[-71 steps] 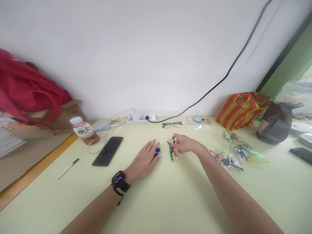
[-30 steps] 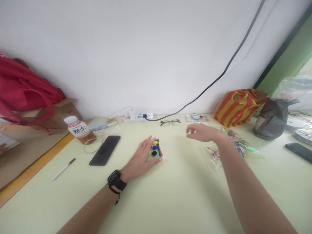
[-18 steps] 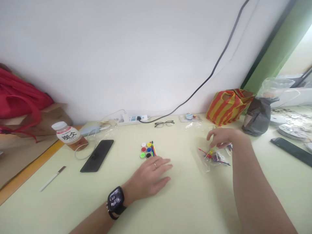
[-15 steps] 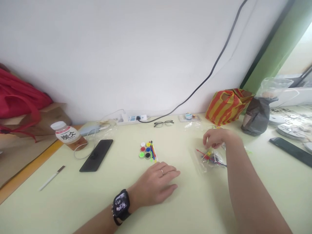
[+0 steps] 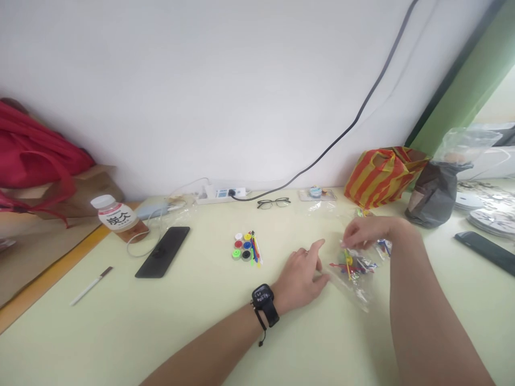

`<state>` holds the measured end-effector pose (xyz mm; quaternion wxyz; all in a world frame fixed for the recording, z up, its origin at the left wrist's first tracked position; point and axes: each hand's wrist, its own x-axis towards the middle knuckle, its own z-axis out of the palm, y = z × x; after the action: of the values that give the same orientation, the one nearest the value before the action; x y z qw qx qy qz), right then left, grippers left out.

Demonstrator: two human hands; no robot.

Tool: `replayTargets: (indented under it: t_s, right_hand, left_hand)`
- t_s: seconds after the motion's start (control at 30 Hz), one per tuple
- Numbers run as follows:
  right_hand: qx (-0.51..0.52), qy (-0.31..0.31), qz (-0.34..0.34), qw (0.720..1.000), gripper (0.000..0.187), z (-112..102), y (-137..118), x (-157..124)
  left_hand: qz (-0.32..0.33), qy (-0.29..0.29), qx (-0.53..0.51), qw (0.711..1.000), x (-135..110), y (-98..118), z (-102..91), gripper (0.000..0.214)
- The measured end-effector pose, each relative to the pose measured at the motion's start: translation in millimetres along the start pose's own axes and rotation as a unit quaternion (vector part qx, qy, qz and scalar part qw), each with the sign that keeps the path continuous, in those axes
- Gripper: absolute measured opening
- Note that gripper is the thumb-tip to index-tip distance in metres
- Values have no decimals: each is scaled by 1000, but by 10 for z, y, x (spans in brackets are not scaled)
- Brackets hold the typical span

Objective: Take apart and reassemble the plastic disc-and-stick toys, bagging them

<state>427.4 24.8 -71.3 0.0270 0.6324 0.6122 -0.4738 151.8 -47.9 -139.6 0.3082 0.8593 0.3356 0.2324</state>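
Observation:
My right hand (image 5: pixel 368 233) pinches the upper edge of a clear plastic bag (image 5: pixel 359 294). Inside lie small coloured plastic pieces, among them a yellow arrow-shaped stick (image 5: pixel 348 268) and a red one (image 5: pixel 337 265). My left hand (image 5: pixel 301 281), with a ring and a black watch, is just left of the bag, fingers apart and holding nothing; whether its fingertips touch the bag I cannot tell. Farther left sit two columns of small round discs, including a red disc (image 5: pixel 238 244) and a black disc (image 5: pixel 246 255). Thin coloured sticks (image 5: pixel 256 253) lie side by side next to them.
Glasses (image 5: pixel 273 203), a power strip (image 5: pixel 220 194) and a small clear tray (image 5: pixel 330 195) lie along the wall. A black phone (image 5: pixel 163 252), a pen (image 5: pixel 90 287) and a bottle (image 5: pixel 120 219) are at left. A striped bag (image 5: pixel 382 177) and a dark bag (image 5: pixel 432 195) stand at right.
My left hand has moved right, away from the discs and towards the plastic bag. My right hand has lifted the bag's edge a little, and the view has shifted slightly.

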Motion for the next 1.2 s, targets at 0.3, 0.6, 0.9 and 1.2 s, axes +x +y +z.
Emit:
replayTargets:
  t_s: [0.3,0.6,0.9,1.2]
  right_hand:
    - [103,4,-57,993,34,98,-205,104]
    - [11,-23,-93,995,30,370,-706,346]
    - [-4,170,-245,954,21,267,-816,292]
    - [-25,266,-315,911,22,279,-1168,-157]
  left_hand:
    - [-78,148,-137,976,49,-242,-184,43]
    - [-75,93,24,993,101,-412,-810,39]
    - [-151,25,-41,987,51,-604,-1257,55]
    - [-90,-11,-3,996,14,-585,-1269,54]
